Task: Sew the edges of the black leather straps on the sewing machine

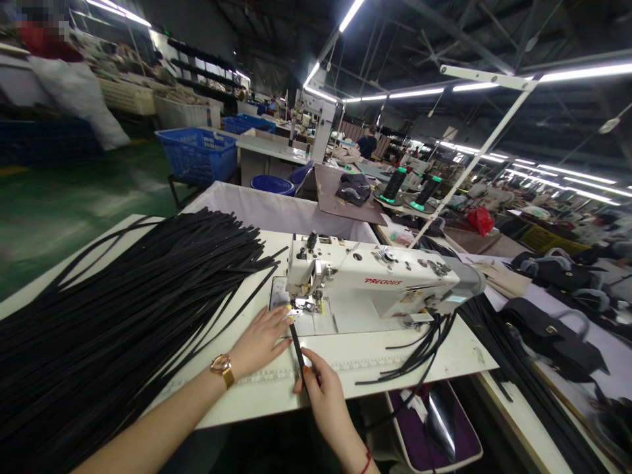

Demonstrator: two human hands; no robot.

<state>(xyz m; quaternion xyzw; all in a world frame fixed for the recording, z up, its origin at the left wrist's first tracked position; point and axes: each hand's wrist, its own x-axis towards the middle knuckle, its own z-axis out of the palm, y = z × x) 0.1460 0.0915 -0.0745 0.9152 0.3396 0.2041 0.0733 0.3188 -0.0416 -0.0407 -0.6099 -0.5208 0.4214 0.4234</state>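
Note:
A white sewing machine [375,280] stands on the pale table. From its needle area a narrow black strap [297,343] runs down toward the table's front edge. My right hand [320,385] pinches this strap between thumb and fingers, near that edge. My left hand [264,334], with a gold watch on the wrist, lies flat beside the presser foot [307,305], fingers stretched out and fingertips close to the strap's upper end. Whether those fingertips touch the strap I cannot tell. A large heap of black straps [148,289] covers the table to the left.
More black straps [424,355] hang under the machine's right end. Thread cones [395,184] stand behind it. A purple-lined bin [415,434] sits below the front edge. Black bags [550,336] lie on the right-hand table; a blue basket [200,157] is at the back left.

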